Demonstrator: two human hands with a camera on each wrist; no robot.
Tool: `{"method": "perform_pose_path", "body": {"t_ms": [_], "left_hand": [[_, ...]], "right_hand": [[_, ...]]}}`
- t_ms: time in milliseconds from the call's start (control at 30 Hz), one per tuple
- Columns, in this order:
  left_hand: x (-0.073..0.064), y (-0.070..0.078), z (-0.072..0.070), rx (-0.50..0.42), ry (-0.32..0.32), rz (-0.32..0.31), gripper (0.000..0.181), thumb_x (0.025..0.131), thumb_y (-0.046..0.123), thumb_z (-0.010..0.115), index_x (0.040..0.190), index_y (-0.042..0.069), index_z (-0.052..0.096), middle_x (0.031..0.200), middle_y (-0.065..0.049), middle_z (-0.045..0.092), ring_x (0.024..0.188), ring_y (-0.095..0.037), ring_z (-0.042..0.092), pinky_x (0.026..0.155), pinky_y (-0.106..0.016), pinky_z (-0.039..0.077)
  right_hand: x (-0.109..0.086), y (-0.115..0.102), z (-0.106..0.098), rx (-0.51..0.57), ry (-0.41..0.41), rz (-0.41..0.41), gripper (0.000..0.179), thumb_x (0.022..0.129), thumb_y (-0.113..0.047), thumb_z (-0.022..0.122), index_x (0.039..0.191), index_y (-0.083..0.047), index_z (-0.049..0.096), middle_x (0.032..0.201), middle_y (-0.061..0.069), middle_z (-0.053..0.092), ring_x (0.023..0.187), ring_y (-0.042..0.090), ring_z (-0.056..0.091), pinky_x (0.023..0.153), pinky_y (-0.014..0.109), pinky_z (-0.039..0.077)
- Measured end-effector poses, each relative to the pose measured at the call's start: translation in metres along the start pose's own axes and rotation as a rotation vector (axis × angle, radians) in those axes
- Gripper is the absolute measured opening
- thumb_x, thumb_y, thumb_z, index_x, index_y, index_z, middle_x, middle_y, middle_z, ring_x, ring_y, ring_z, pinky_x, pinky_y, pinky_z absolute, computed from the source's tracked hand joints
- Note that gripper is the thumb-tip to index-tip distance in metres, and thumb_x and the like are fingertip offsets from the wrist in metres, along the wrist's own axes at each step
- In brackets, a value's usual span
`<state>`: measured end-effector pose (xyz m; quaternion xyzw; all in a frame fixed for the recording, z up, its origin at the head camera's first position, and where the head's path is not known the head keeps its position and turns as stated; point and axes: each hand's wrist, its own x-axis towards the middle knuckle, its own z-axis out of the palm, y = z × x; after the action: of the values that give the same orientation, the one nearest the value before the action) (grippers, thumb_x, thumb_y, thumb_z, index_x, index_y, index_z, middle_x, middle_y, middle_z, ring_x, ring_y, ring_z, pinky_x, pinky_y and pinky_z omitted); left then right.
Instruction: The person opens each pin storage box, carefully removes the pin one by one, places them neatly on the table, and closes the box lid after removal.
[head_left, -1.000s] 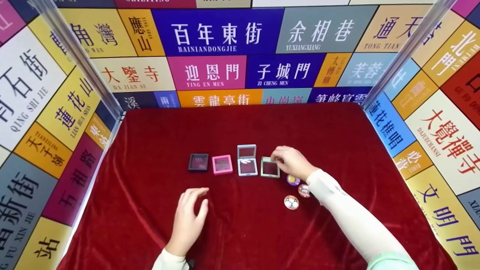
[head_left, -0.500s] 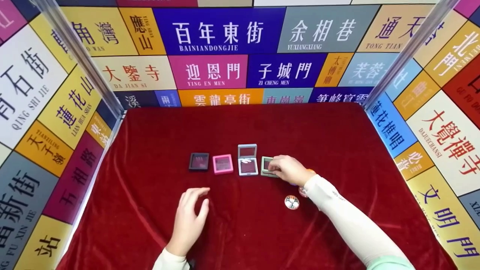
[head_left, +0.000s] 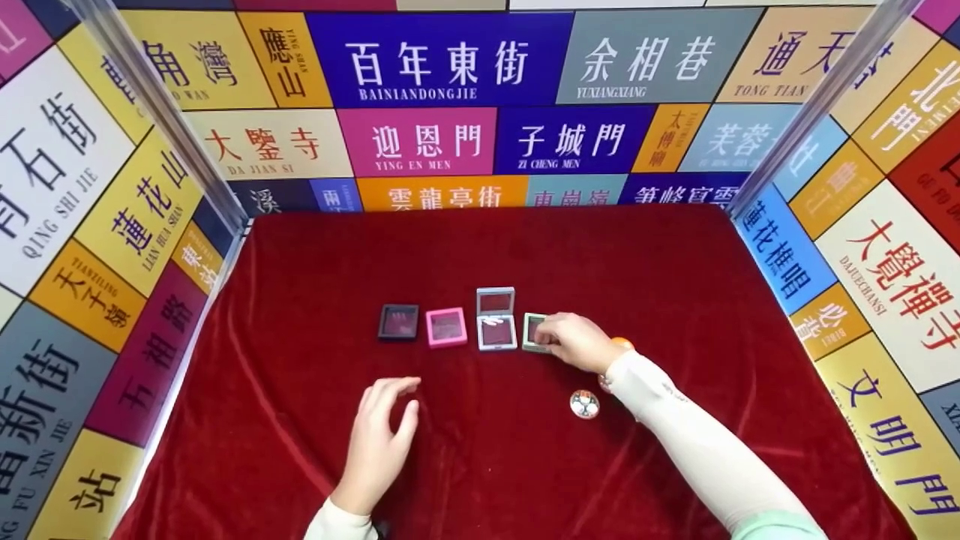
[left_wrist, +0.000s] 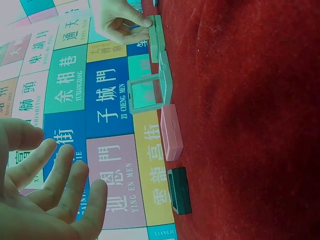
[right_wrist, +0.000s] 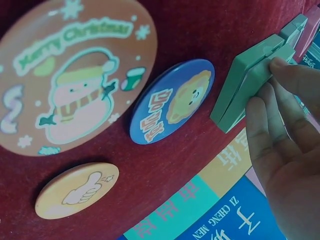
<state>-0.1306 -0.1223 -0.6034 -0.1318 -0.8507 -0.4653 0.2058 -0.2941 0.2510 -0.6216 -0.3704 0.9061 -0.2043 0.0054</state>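
Note:
At the right end of a row of small square cases, my right hand (head_left: 579, 342) grips a green case (right_wrist: 245, 80) with thumb and fingers. Its lid stands slightly ajar from the base in the right wrist view. Beside it a pale blue-grey case (head_left: 496, 333) has its lid raised. Further left lie a pink case (head_left: 446, 328) and a black case (head_left: 398, 322), both closed. My left hand (head_left: 380, 435) hovers below the row, fingers relaxed and apart, holding nothing.
Round badges lie near my right wrist: a snowman badge (right_wrist: 75, 82), a blue badge (right_wrist: 172, 102) and an orange badge (right_wrist: 77, 191). Another badge (head_left: 585, 403) lies nearer me. Red cloth (head_left: 480, 465) covers the table; printed sign panels (head_left: 435, 60) wall it in.
My right hand has come down toward me at the green case, lowering its raised lid. Over the last half second it has barely moved. My left hand has stayed in place.

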Motion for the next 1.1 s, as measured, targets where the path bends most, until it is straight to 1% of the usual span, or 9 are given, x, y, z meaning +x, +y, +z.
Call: {"method": "perform_pose_path", "body": {"t_ms": [233,400,567,633,733,800,933,1000,1100], "left_hand": [[-0.002,0.000,0.000,-0.009,0.007,0.001,0.042,0.094,-0.007,0.076,0.131,0.015,0.075,0.121,0.004,0.070,0.115,-0.017,0.061,0.101,-0.029,0.046],[-0.002,0.002,0.001,-0.023,0.019,0.001,0.046,0.093,-0.010,0.077,0.131,0.016,0.075,0.121,0.004,0.070,0.116,-0.016,0.061,0.101,-0.029,0.046],[-0.002,0.003,0.002,-0.030,0.020,-0.010,0.044,0.094,-0.008,0.077,0.131,0.017,0.075,0.121,0.005,0.070,0.117,-0.015,0.061,0.102,-0.028,0.046],[-0.003,0.003,0.002,-0.038,0.018,-0.014,0.044,0.094,-0.008,0.077,0.131,0.016,0.075,0.120,0.004,0.070,0.116,-0.015,0.061,0.101,-0.028,0.047],[-0.001,0.004,0.001,-0.046,0.016,-0.020,0.042,0.095,-0.007,0.076,0.131,0.017,0.075,0.120,0.004,0.070,0.116,-0.014,0.061,0.100,-0.027,0.047],[0.000,0.004,0.000,-0.051,0.018,-0.023,0.042,0.096,-0.006,0.076,0.131,0.017,0.075,0.120,0.004,0.070,0.116,-0.014,0.060,0.099,-0.026,0.048],[-0.001,0.005,0.000,-0.053,0.022,-0.018,0.042,0.096,-0.006,0.076,0.131,0.016,0.074,0.119,0.001,0.070,0.116,-0.014,0.060,0.100,-0.026,0.048],[-0.002,0.006,0.001,-0.056,0.021,-0.010,0.043,0.095,-0.008,0.076,0.131,0.016,0.074,0.118,0.000,0.071,0.115,-0.014,0.061,0.099,-0.027,0.048],[-0.005,0.008,0.002,-0.062,0.016,-0.006,0.045,0.094,-0.009,0.077,0.131,0.017,0.074,0.118,0.001,0.071,0.115,-0.014,0.061,0.098,-0.028,0.050]], "right_hand": [[0.002,-0.001,-0.005,-0.020,-0.008,-0.011,0.022,0.083,0.007,0.086,0.093,-0.011,0.080,0.096,-0.001,0.074,0.092,0.024,0.069,0.082,0.044,0.058],[0.004,0.000,-0.004,-0.038,-0.008,-0.028,0.022,0.081,0.008,0.086,0.088,-0.011,0.076,0.091,-0.001,0.070,0.086,0.023,0.067,0.077,0.043,0.057],[0.010,0.001,-0.004,-0.045,-0.023,-0.034,0.022,0.081,0.006,0.087,0.087,-0.010,0.074,0.089,0.000,0.068,0.083,0.022,0.067,0.074,0.041,0.057],[0.012,0.000,-0.007,-0.042,-0.043,-0.042,0.021,0.081,0.005,0.088,0.086,-0.010,0.074,0.089,0.000,0.069,0.082,0.021,0.067,0.073,0.040,0.057],[0.020,-0.006,-0.019,-0.027,-0.055,-0.046,0.018,0.083,0.003,0.088,0.087,-0.009,0.075,0.088,0.002,0.070,0.081,0.020,0.066,0.072,0.039,0.058],[0.029,-0.013,-0.030,-0.020,-0.026,-0.047,0.014,0.085,0.001,0.087,0.089,-0.007,0.076,0.088,0.004,0.070,0.081,0.022,0.067,0.073,0.041,0.059],[0.054,-0.027,-0.045,-0.022,0.107,-0.053,0.009,0.090,0.002,0.081,0.097,-0.003,0.076,0.092,0.009,0.070,0.086,0.029,0.067,0.080,0.045,0.058],[0.067,-0.031,-0.045,-0.037,0.160,-0.044,0.015,0.092,0.002,0.078,0.107,-0.001,0.077,0.100,0.012,0.071,0.095,0.032,0.067,0.088,0.047,0.057],[0.083,-0.032,-0.038,-0.085,0.197,-0.017,0.034,0.095,0.001,0.076,0.129,0.000,0.075,0.115,0.016,0.070,0.107,0.036,0.063,0.097,0.047,0.054]]}}
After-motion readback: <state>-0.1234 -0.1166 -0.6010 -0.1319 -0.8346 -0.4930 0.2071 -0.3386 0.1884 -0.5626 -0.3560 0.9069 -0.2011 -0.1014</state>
